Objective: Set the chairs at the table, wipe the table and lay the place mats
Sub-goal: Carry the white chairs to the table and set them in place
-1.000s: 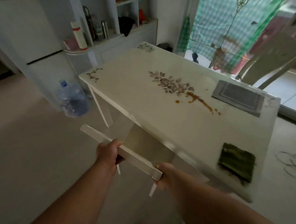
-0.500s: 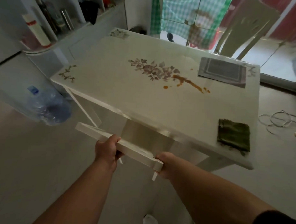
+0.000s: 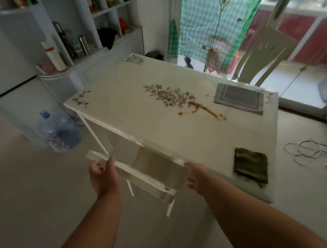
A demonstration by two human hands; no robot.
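A white chair (image 3: 144, 176) stands at the near side of the white table (image 3: 159, 127), its seat tucked under the top and its back rail sticking out towards me. My left hand (image 3: 103, 174) is at the rail's left part, fingers loose, thumb just touching it. My right hand (image 3: 195, 177) hovers off the rail's right end, next to the table edge, holding nothing. A brown spill (image 3: 204, 109) streaks the tabletop beside a printed flower. A dark green cloth (image 3: 251, 165) lies at the near right corner. Grey place mats (image 3: 238, 98) lie at the far right corner.
A second pale chair (image 3: 263, 53) stands behind the table's far right corner by the glass door. A large water bottle (image 3: 56, 131) sits on the floor at left, in front of white shelves (image 3: 72, 46). A loose cable (image 3: 306, 150) lies on the floor at right.
Both hands gripped the chair's back rail and slid the chair in under the table; now the grip has loosened and both hands are coming off the rail.
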